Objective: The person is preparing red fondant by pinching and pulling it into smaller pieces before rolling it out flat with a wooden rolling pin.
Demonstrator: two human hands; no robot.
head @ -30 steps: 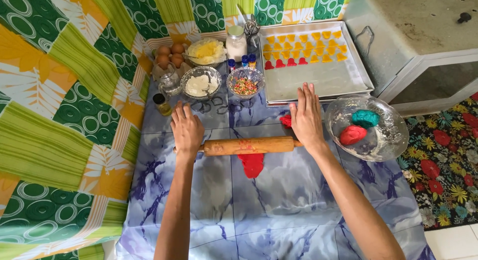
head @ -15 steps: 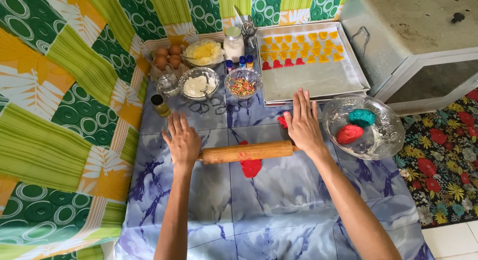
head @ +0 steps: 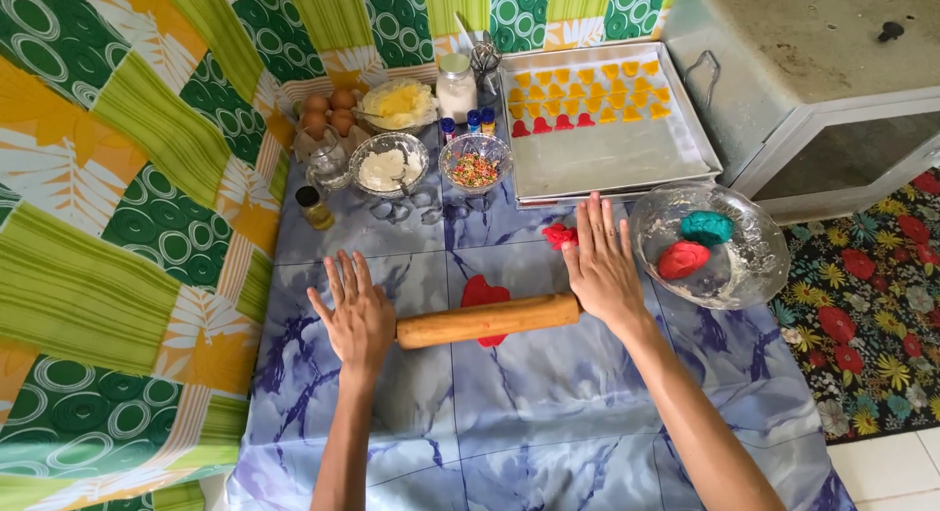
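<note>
Room to move is widest on the near part of the bench (head: 548, 433), where the blue marbled top lies bare. The far edge is crowded with bowls, eggs (head: 328, 110) and a baking tray (head: 627, 159) that holds small yellow and red shapes. A glass bowl (head: 754, 266) sits near the right edge with a teal lump and a red lump inside.

A wooden rolling pin (head: 488, 320) lies across the middle of the bench, on top of a flat piece of red dough (head: 482, 294). The left hand (head: 359, 317) is flat, its fingers (head: 343, 276) stretched out and spread, and its palm presses on the left end of the pin. The right hand (head: 602, 266) is flat too, fingers straight, palm on the right end. Neither hand is gripping. A small red dough bit (head: 558, 236) lies just beside the right hand's fingers.
</note>
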